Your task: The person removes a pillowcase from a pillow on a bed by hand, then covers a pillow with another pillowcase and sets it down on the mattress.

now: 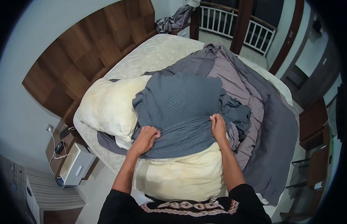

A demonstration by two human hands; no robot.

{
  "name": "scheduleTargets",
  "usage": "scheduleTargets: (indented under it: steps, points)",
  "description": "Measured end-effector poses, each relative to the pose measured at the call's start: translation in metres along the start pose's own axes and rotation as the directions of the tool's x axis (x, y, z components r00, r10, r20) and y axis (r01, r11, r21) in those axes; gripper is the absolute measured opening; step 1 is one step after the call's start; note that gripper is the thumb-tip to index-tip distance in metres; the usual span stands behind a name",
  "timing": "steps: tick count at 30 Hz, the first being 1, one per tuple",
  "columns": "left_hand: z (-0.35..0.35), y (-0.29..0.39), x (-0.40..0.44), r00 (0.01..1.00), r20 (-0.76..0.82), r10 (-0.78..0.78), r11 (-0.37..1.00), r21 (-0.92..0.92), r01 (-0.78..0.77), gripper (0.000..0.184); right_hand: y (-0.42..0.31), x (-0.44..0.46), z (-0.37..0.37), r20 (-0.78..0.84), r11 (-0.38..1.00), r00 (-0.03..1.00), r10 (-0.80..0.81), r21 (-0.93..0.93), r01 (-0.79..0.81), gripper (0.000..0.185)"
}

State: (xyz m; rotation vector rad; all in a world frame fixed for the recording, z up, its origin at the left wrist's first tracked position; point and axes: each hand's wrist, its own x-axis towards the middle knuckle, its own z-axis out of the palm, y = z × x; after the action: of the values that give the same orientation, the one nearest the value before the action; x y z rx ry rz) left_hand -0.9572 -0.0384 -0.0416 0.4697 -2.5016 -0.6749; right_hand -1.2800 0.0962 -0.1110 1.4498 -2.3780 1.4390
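Observation:
A dark blue-grey pillowcase point(181, 97) with a woven pattern covers the far part of a yellowed pillow point(181, 175). The near part of that pillow lies bare, close to my body. On the left edge of the cloth, my left hand point(145, 140) is closed with its fingers curled into the fabric. My right hand point(218, 127) pinches the cloth on the opposite side. Wrinkles run across the fabric between both hands. Beside the pillowcase on the left lies a second bare, yellowed pillow point(108, 104).
A rumpled grey and mauve duvet point(274, 127) spreads over the right of the bare mattress point(154, 52). A wooden headboard point(91, 52) stands behind it. At left is a nightstand with an open drawer point(78, 166), chargers and cables. More grey cloth point(175, 20) lies in the far corner.

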Motion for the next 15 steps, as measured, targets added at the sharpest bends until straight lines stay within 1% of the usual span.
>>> scheduleTargets:
  steps: [2,3,4,5,6,7,8,9,11,13,15]
  points:
    - [-0.009,-0.013,0.001,0.998,0.048,-0.044,0.998,-0.047,0.046,0.004,0.003,-0.001,0.000,0.038,1.000,0.999,-0.015,-0.002,0.015,0.016]
    - [-0.012,-0.026,0.007,0.998,-0.002,-0.067,0.995,-0.078,0.067,0.008,0.000,-0.001,-0.003,0.000,0.997,0.997,-0.076,0.014,0.076,0.017]
    - [-0.017,-0.036,0.015,0.995,-0.051,-0.087,0.990,-0.112,0.081,0.011,0.001,-0.001,-0.005,0.010,0.996,0.996,-0.087,0.015,0.086,0.017]
    - [-0.025,-0.045,0.024,0.994,-0.105,-0.013,1.000,0.014,0.015,0.019,0.003,-0.002,-0.009,0.052,0.999,0.997,-0.051,0.018,0.050,0.018]
    - [-0.029,-0.053,0.031,0.988,-0.151,0.020,0.996,0.085,-0.007,0.021,0.005,-0.003,-0.013,0.090,1.000,0.996,-0.015,0.018,0.013,0.019]
    - [-0.030,-0.062,0.037,0.979,-0.196,0.056,0.987,0.156,-0.025,0.023,0.005,-0.004,-0.015,0.088,1.000,0.996,-0.024,0.013,0.023,0.019]
    - [-0.025,-0.077,0.041,0.959,-0.263,0.106,0.986,0.152,-0.068,0.019,0.007,-0.006,-0.015,0.091,1.000,0.996,-0.011,0.001,0.011,0.020]
    - [-0.022,-0.084,0.040,0.955,-0.277,0.107,0.986,0.151,-0.067,0.019,0.008,-0.007,-0.016,0.096,1.000,0.995,-0.001,-0.011,0.002,0.020]
    - [-0.017,-0.095,0.033,0.968,-0.250,0.008,0.994,0.104,0.019,0.012,0.009,-0.006,-0.014,0.088,1.000,0.996,-0.002,-0.029,0.004,0.020]
    - [-0.005,-0.091,0.007,0.965,-0.263,-0.008,0.993,0.110,0.038,0.008,0.010,-0.008,-0.011,0.084,0.999,0.996,0.009,-0.050,-0.005,0.021]
    - [0.014,-0.080,-0.043,0.989,-0.124,-0.082,0.996,-0.050,0.076,0.012,0.010,-0.007,-0.014,0.147,0.992,0.982,0.116,-0.075,-0.106,0.020]
